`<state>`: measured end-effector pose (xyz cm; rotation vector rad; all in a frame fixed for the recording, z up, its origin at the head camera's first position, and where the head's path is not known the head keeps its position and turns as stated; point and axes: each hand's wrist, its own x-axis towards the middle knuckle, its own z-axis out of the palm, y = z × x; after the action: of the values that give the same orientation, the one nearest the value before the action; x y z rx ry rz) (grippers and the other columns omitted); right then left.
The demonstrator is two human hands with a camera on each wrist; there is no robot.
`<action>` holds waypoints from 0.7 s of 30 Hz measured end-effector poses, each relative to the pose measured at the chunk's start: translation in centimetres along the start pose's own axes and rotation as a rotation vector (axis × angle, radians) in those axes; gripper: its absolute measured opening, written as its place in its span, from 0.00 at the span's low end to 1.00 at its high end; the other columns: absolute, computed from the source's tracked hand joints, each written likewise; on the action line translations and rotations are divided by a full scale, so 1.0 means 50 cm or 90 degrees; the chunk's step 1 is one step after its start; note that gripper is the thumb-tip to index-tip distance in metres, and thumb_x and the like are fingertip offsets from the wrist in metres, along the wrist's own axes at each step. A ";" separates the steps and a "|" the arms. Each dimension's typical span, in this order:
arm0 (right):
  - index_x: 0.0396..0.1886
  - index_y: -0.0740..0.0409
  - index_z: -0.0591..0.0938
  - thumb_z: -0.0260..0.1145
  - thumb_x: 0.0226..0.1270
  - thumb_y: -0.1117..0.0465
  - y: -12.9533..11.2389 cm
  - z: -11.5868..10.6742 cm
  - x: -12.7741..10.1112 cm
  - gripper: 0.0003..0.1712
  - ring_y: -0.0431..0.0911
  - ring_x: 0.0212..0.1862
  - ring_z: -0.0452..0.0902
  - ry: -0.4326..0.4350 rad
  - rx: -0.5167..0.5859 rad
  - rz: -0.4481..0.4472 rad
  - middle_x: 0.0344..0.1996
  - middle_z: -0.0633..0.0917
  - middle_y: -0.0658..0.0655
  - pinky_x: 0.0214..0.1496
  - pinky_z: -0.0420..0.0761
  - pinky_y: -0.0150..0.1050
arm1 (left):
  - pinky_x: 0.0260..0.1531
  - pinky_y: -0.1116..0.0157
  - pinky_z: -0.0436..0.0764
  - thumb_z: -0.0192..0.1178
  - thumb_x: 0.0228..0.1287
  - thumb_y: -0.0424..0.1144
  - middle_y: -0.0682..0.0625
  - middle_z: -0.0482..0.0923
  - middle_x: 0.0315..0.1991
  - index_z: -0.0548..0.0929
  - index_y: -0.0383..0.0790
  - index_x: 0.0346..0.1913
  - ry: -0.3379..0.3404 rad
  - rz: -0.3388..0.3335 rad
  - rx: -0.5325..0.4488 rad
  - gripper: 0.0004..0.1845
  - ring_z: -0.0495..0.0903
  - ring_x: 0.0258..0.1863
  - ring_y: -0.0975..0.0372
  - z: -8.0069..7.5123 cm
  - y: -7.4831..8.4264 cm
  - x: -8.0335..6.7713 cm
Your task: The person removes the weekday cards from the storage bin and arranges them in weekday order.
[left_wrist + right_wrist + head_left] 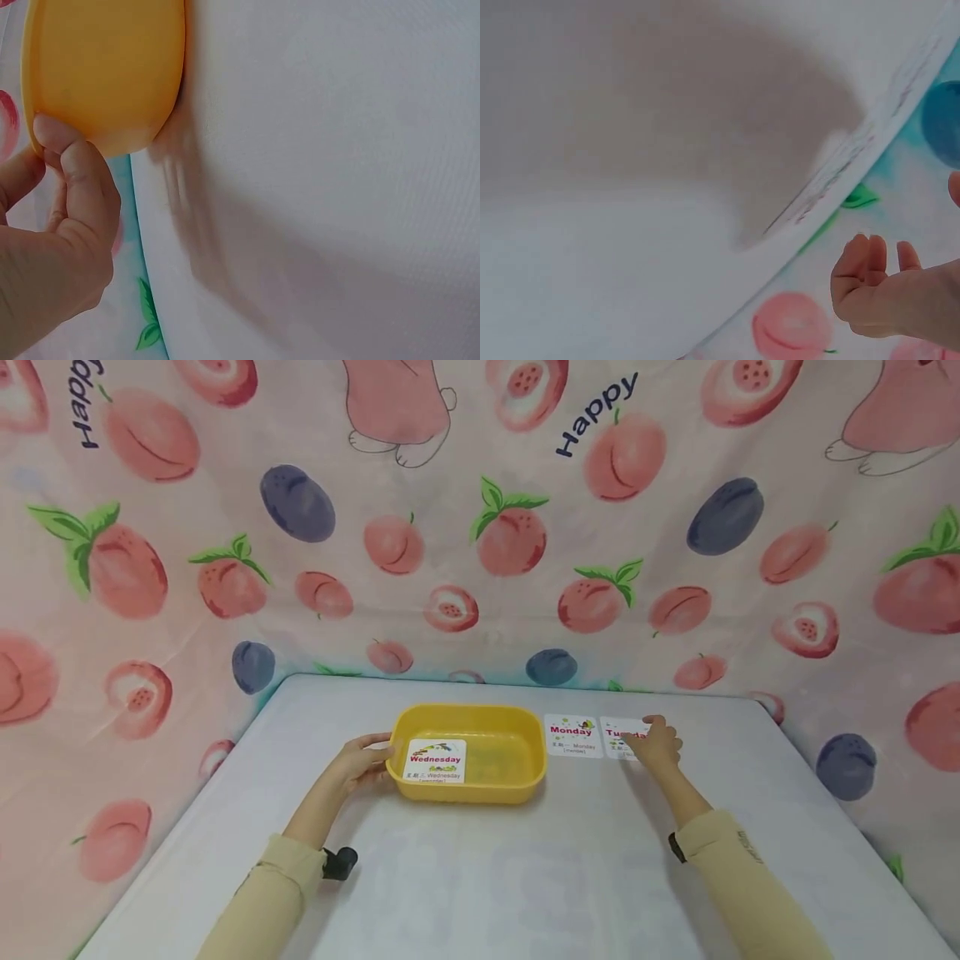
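Note:
My left hand (362, 762) pinches the left rim of a yellow plastic basin (480, 792); the left wrist view shows fingers and thumb (56, 135) on that rim. Inside the basin, at its left, lies a white Wednesday card (435, 761). To the basin's right a Monday card (573, 736) lies on the table, with a Tuesday card (617, 747) right beside it. Over the right part of the Tuesday card is my right hand (657, 747), thumb and fingers apart, hiding part of its print. In the right wrist view its fingers are loosely bent.
The white table (480, 877) ends at the back against a cloth (450, 560) printed with peaches and plums. Dark wrist straps (341, 863) show at both tan sleeves (277, 885).

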<state>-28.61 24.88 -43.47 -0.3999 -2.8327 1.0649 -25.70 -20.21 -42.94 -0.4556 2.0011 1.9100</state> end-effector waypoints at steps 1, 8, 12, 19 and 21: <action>0.60 0.72 0.62 0.58 0.63 0.57 -0.008 -0.001 -0.004 0.31 0.71 0.54 0.60 0.000 0.015 -0.012 0.51 0.66 0.79 0.53 0.65 0.63 | 0.30 0.73 0.80 0.54 0.68 0.33 0.45 0.73 0.44 0.63 0.37 0.68 0.000 0.002 0.001 0.27 0.75 0.30 0.65 0.001 0.001 0.002; 0.54 0.74 0.71 0.59 0.65 0.61 -0.049 0.018 -0.034 0.23 0.55 0.39 0.69 0.007 0.074 -0.099 0.39 0.74 0.70 0.35 0.68 0.37 | 0.29 0.73 0.80 0.53 0.68 0.32 0.47 0.74 0.41 0.62 0.37 0.69 -0.002 0.002 -0.002 0.27 0.75 0.28 0.66 0.004 0.004 0.003; 0.53 0.72 0.73 0.58 0.66 0.61 -0.082 0.036 -0.054 0.21 0.45 0.32 0.68 -0.016 0.126 -0.102 0.38 0.75 0.66 0.27 0.66 0.28 | 0.30 0.73 0.80 0.54 0.68 0.32 0.47 0.74 0.42 0.62 0.37 0.69 -0.002 0.005 -0.004 0.28 0.75 0.29 0.66 0.006 0.003 0.001; 0.51 0.66 0.76 0.58 0.68 0.56 -0.148 0.063 -0.082 0.19 0.40 0.29 0.69 -0.060 0.224 -0.048 0.38 0.76 0.60 0.28 0.73 0.24 | 0.29 0.73 0.80 0.54 0.68 0.32 0.47 0.73 0.41 0.63 0.38 0.68 0.007 0.006 -0.012 0.27 0.75 0.28 0.66 0.005 0.001 0.001; 0.51 0.66 0.77 0.58 0.68 0.56 -0.164 0.070 -0.088 0.19 0.42 0.30 0.71 -0.074 0.236 -0.049 0.37 0.76 0.59 0.30 0.74 0.25 | 0.29 0.73 0.80 0.53 0.68 0.32 0.47 0.72 0.41 0.62 0.37 0.68 0.003 0.007 -0.021 0.27 0.74 0.29 0.66 0.004 -0.001 0.001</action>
<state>-26.71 15.50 -40.67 -0.1994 -2.6320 1.6005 -25.71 -20.00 -42.99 -0.4600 1.9819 1.9523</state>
